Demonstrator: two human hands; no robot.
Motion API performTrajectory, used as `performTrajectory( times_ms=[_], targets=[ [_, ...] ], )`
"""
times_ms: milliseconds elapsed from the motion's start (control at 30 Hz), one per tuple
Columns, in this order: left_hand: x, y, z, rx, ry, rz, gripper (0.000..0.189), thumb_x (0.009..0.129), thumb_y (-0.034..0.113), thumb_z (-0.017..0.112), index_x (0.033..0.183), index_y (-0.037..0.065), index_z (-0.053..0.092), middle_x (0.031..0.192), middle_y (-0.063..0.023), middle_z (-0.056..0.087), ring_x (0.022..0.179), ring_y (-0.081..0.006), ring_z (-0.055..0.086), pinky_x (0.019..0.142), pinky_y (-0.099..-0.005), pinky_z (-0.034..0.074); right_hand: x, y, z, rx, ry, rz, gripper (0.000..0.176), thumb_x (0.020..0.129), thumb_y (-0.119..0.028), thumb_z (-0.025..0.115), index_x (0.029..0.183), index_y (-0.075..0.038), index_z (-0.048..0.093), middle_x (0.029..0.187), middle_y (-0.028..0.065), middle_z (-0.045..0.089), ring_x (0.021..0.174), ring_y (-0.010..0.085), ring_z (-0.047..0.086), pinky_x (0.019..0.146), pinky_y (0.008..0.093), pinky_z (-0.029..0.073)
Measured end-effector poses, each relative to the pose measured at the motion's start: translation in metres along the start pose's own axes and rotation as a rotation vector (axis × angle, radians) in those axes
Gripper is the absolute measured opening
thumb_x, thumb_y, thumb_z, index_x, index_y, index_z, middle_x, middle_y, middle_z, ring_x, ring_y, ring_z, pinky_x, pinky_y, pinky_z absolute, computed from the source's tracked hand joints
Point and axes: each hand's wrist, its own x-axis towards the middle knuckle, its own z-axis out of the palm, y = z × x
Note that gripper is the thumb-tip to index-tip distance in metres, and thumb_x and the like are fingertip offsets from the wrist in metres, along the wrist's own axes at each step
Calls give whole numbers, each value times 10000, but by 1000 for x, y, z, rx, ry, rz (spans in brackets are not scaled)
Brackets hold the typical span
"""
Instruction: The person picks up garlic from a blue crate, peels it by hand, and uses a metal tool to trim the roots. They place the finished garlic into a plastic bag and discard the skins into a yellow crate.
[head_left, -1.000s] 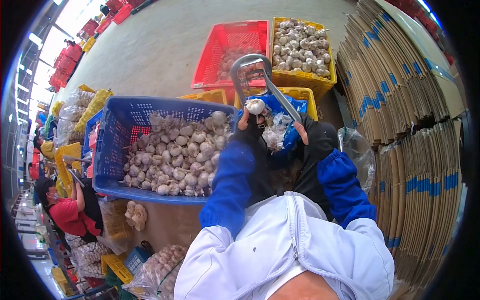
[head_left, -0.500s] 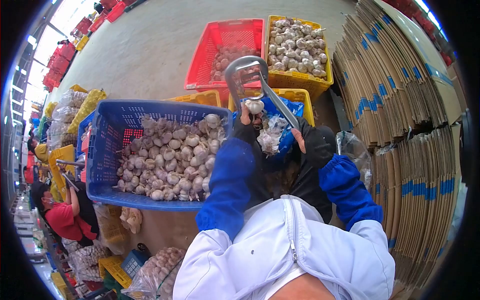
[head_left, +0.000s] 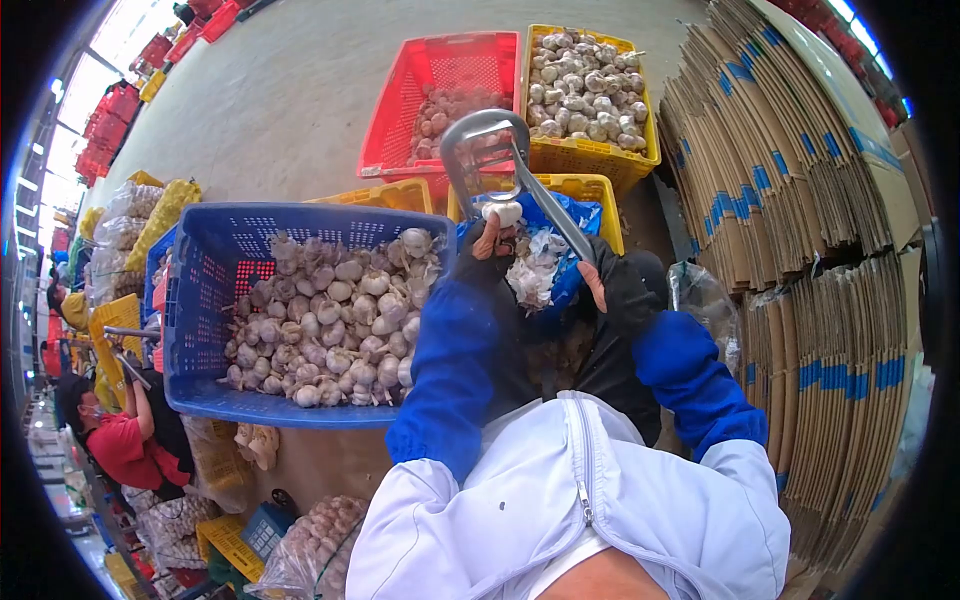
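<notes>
My left hand (head_left: 487, 241), fingers closed, grips a white garlic bulb (head_left: 503, 213) just below a metal hand cutter (head_left: 486, 122) with a curved frame and a long lever handle. My right hand (head_left: 593, 284) is closed around the lower end of that handle; its fingers are partly hidden behind it. Beneath the cutter, a yellow crate (head_left: 606, 209) lined with blue plastic holds white garlic skins and trimmings (head_left: 538, 268). Close by my left arm stands a blue crate (head_left: 285, 412) heaped with garlic bulbs (head_left: 330, 320).
Ahead are a red crate (head_left: 385, 135) and a yellow crate (head_left: 590, 157), both holding garlic. Stacks of flattened cardboard boxes (head_left: 800, 180) line the right. A person in a red shirt (head_left: 125, 450) works at the left, near bagged garlic (head_left: 312, 540).
The view has shifted slightly, moving the crates a little left. My left hand still grips the bulb under the cutter, and my right hand stays on the handle.
</notes>
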Motion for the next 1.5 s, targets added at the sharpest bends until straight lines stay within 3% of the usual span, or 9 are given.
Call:
performTrajectory(
  times_ms=[333, 533, 667, 700, 867, 933, 1100, 1400, 1500],
  targets=[
    [-1, 4, 12, -289, -7, -127, 494, 849, 437, 416, 1150, 45, 416, 692, 38, 385, 441, -5, 302, 360, -134, 263, -1, -4, 4, -103, 51, 4, 393, 843, -305, 456, 1140, -51, 418, 922, 219, 552, 841, 389, 538, 736, 408, 424],
    [9, -9, -2, -282, -48, -6, 461, 875, 408, 369, 1169, 54, 392, 717, 28, 402, 492, -2, 308, 349, -110, 262, 1, 26, 25, -135, -4, 70, 376, 815, -253, 513, 1125, -55, 435, 855, 216, 562, 771, 371, 557, 680, 402, 447],
    [12, -8, -14, -84, -83, 23, 470, 861, 443, 394, 1137, 65, 435, 752, 42, 413, 598, -4, 332, 458, -128, 257, 3, 52, 59, -153, 287, -146, 342, 790, -215, 546, 1080, -48, 473, 801, 192, 571, 695, 360, 562, 620, 407, 455],
    [24, -15, -27, -281, -45, 9, 437, 874, 362, 411, 1175, 46, 384, 801, -2, 455, 544, -15, 321, 370, -144, 222, 8, 53, 68, -159, 358, -171, 331, 786, -216, 552, 1062, -47, 482, 795, 183, 574, 673, 357, 563, 597, 411, 454],
    [24, -18, -41, 243, 40, 19, 515, 850, 465, 406, 1198, 85, 421, 1017, -48, 537, 762, -60, 472, 525, -153, 323, 47, 108, 109, -413, 388, -179, 355, 747, -306, 600, 970, -37, 545, 759, 156, 590, 582, 315, 570, 500, 394, 453],
    [19, -11, -21, 79, 104, -15, 384, 872, 340, 441, 1135, 63, 407, 755, 36, 437, 559, -11, 349, 374, -138, 219, 47, 117, 117, -378, 445, -198, 336, 743, -311, 604, 939, -43, 554, 759, 149, 588, 592, 314, 570, 494, 390, 450],
    [15, -7, -17, 99, -15, -57, 420, 817, 463, 479, 1059, 120, 483, 674, 94, 395, 535, 10, 314, 427, -142, 209, 41, 102, 107, -210, 467, -204, 254, 770, -254, 584, 922, -56, 539, 701, 157, 570, 576, 342, 551, 512, 417, 438],
    [23, -16, -22, 271, 1, 38, 350, 842, 430, 427, 959, 105, 481, 476, 79, 265, 372, -27, 214, 337, -189, 143, 0, 17, 21, 178, 58, 84, 227, 817, -259, 533, 867, -37, 537, 690, 148, 554, 663, 262, 559, 611, 340, 423],
    [23, -29, -17, 210, 139, 88, 430, 798, 512, 423, 905, 104, 509, 456, 67, 292, 344, -51, 217, 320, -220, 148, -4, -4, 5, 161, 84, 116, 236, 828, -272, 515, 846, -37, 534, 676, 146, 543, 647, 257, 541, 608, 339, 412]
  ],
)
